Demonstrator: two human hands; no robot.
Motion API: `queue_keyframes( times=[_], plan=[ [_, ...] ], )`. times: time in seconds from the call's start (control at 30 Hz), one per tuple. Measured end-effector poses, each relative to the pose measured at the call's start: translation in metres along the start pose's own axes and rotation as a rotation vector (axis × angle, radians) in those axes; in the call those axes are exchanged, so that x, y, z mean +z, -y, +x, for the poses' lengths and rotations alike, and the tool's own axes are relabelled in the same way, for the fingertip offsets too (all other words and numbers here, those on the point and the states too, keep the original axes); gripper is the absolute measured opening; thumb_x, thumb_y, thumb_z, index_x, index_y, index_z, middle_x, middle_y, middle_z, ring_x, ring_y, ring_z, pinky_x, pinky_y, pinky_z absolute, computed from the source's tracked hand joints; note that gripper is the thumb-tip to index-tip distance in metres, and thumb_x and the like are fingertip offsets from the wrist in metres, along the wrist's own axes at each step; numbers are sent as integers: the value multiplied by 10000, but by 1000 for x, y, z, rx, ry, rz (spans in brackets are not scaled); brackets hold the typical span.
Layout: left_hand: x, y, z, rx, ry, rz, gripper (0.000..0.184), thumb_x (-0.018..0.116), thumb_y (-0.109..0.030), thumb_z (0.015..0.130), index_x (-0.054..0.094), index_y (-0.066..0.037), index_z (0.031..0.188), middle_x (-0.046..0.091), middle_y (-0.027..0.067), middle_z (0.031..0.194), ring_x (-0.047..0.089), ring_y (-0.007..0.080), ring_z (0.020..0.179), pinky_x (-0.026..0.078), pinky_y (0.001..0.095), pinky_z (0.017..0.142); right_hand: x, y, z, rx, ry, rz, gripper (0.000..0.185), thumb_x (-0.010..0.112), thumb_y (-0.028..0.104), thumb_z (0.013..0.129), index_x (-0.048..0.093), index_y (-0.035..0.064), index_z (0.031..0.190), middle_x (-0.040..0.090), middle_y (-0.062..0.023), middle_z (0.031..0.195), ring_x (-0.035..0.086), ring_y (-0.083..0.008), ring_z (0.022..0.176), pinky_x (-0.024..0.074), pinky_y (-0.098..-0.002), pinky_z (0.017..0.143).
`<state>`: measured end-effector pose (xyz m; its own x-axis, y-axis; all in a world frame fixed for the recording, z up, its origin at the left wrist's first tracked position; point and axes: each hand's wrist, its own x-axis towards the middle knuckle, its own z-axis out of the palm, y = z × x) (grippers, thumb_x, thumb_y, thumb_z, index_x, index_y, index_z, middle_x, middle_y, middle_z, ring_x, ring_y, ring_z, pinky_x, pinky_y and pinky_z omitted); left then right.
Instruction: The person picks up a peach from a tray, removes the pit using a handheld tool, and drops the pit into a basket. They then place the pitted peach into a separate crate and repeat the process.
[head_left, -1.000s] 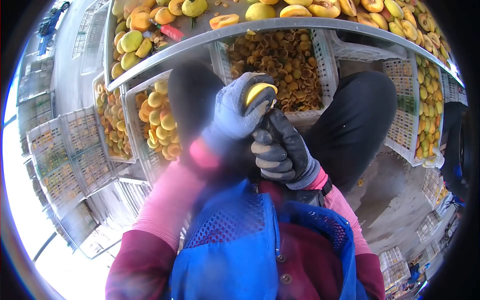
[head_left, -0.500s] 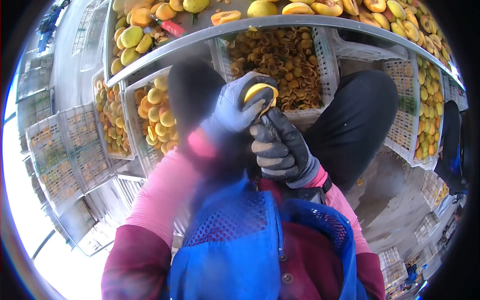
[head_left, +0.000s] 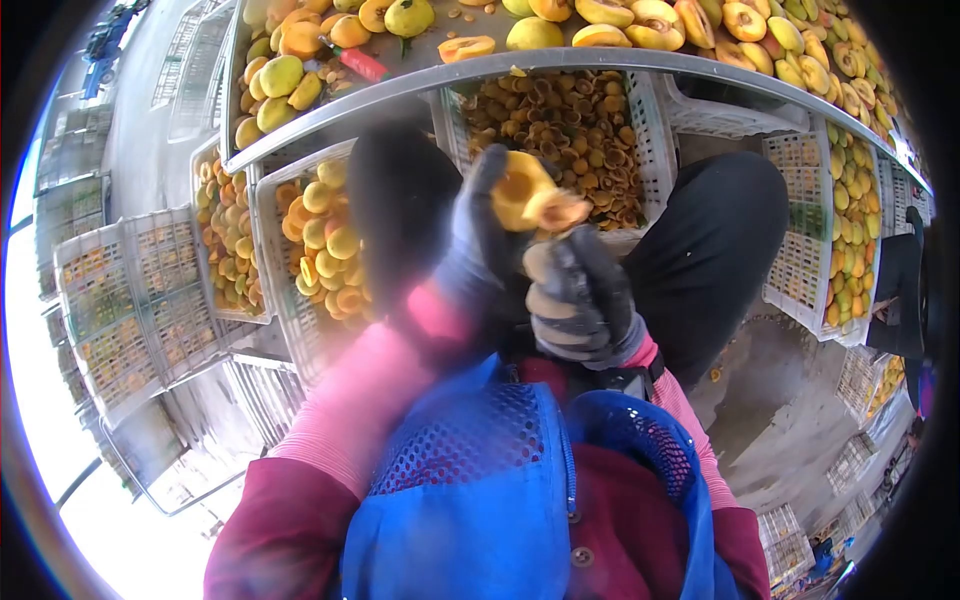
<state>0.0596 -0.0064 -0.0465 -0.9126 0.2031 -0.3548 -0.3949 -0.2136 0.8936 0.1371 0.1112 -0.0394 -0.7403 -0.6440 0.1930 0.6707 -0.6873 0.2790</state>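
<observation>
Gripping yellow fruit half (head_left: pixel 512 186) near twelve o'clock in left hand (head_left: pixel 474 222), fingers curved round its edge; right hand (head_left: pixel 582 298) at fruit's five o'clock, fingers curled, hold unclear; blurred orange piece (head_left: pixel 560 211) between

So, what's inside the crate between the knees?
Small, cup-shaped brownish pieces fill the crate. The left hand and yellow fruit half hide its near left corner, the table rim its far end; lower layers are covered.

The scene is viewed at close range through one wide-angle head-worn camera, aimed forward and steeply down over the blue vest (head_left: pixel 450 530), with the left hand (head_left: pixel 475 228) and right hand (head_left: pixel 585 302) framed near the centre.
</observation>
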Motion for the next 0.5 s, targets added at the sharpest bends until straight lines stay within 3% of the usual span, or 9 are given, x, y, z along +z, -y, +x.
queue_keyframes(
  times=[0.03,0.1,0.2,0.27,0.33,0.4,0.43,0.47,0.5],
  plan=[
    [0,-6,-4,-85,-122,-120,312,602,-373,852,581,-107,1014,622,67,877,608,191,769,500,286,656,1,3,-3,-24,-22,-13,485,322,556,952,492,106,883,379,21,594,342,-87,432,275,-228,365],
    [-13,-15,5,-502,-179,-574,422,603,-274,873,514,-14,1193,585,102,1028,576,212,977,488,338,885,2,11,-8,-101,-57,-43,477,334,550,952,493,111,855,369,27,586,340,-81,433,276,-228,362],
    [-72,26,16,416,-183,379,387,572,-262,898,526,-28,1203,595,124,1066,593,239,967,503,359,860,-27,9,-9,-136,-146,134,488,364,519,956,532,64,901,387,15,566,353,-66,398,279,-204,304],
    [-97,-30,1,672,-236,827,363,565,-263,907,547,-31,1187,615,120,1046,608,241,945,512,356,823,-29,11,-8,-136,-181,153,492,377,496,961,582,51,920,372,19,556,334,-55,380,272,-191,279],
    [-142,-80,-3,609,-241,861,355,563,-269,912,567,-25,1170,628,116,1023,619,229,925,510,345,791,-25,11,-9,-137,-191,172,491,375,497,962,582,55,914,354,24,552,317,-54,376,264,-193,277],
    [-192,-112,4,347,-335,1120,349,570,-267,908,580,-17,1152,644,123,966,628,210,864,501,322,756,-25,12,-9,-153,-218,142,494,374,502,961,585,59,904,326,29,548,282,-54,365,242,-192,276],
    [-199,-123,6,171,-388,1525,347,577,-262,903,583,-11,1143,654,129,927,631,199,818,495,306,733,-24,14,-9,-154,-242,122,490,376,503,960,580,62,894,327,29,548,279,-54,364,237,-190,278],
    [-203,-131,6,-229,-432,1876,451,585,-403,866,589,-81,1182,666,144,991,639,228,906,471,334,790,-25,17,-8,-155,-265,104,486,379,503,959,575,65,884,328,30,549,277,-54,364,232,-189,279],
    [-192,-137,8,-105,-443,1720,429,590,-398,863,611,-74,1142,672,136,955,642,224,891,470,330,782,-27,18,-7,-156,-292,92,483,381,504,958,570,68,874,329,30,549,274,-54,363,226,-188,281]
  ],
)
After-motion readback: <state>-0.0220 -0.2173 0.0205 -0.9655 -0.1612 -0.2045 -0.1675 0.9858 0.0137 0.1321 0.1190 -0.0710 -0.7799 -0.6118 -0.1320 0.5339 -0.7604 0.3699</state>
